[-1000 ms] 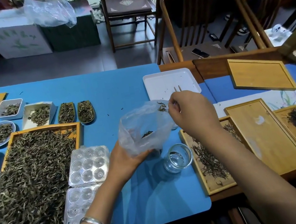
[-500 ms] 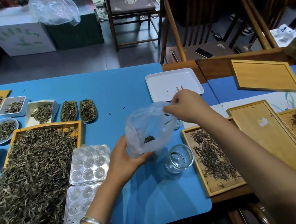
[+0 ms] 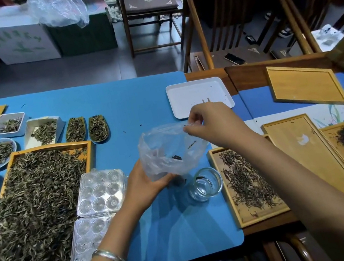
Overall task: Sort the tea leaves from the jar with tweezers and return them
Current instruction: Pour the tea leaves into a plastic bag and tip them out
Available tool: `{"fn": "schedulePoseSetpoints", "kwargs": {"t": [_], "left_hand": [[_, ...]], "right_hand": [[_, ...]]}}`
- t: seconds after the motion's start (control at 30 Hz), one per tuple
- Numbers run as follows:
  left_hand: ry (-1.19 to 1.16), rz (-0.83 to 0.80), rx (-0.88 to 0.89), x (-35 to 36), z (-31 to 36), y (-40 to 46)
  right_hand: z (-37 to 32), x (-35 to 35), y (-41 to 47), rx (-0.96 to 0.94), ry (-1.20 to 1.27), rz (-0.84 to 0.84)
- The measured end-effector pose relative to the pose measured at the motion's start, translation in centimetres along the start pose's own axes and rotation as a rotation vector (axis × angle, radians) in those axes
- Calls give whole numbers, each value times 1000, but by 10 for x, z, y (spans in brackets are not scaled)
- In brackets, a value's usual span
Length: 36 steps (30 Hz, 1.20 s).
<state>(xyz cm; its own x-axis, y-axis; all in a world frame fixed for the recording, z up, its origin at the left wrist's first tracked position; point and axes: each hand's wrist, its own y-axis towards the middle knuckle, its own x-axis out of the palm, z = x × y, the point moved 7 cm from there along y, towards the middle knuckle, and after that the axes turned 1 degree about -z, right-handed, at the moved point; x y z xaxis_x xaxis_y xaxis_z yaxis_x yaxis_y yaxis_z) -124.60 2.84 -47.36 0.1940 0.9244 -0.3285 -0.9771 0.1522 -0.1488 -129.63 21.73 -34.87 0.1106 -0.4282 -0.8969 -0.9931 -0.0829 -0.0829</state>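
Tweezers (image 3: 206, 100) mostly hidden behind right hand (image 3: 212, 123), big leaf tray (image 3: 41, 149) cut off at left edge

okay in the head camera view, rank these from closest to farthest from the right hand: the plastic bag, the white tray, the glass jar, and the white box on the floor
1. Plastic bag: its rim is pinched by the right hand.
2. White tray: just behind the hand.
3. Glass jar: in front of the hand, nearer the person.
4. White box: far left, on the floor.
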Motion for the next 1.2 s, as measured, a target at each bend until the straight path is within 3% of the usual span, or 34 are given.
{"fn": "schedulePoseSetpoints", "kwargs": {"t": [0.3,0.57,0.8,1.07,1.2], "left_hand": [[-37,-44,-54,9,-4,0],[-102,3,-19,7,-6,4],[20,3,-23,6,4,8],[79,-15,17,12,12,3],[18,9,-16,14,8,1]], "right_hand": [[-14,-4,-8,-149,-54,-34],[8,-21,-11,-119,324,32],[14,-17,-17,-149,199,-138],[41,1,-17,52,-31,-303],[50,15,-22,187,295,-345]]}}
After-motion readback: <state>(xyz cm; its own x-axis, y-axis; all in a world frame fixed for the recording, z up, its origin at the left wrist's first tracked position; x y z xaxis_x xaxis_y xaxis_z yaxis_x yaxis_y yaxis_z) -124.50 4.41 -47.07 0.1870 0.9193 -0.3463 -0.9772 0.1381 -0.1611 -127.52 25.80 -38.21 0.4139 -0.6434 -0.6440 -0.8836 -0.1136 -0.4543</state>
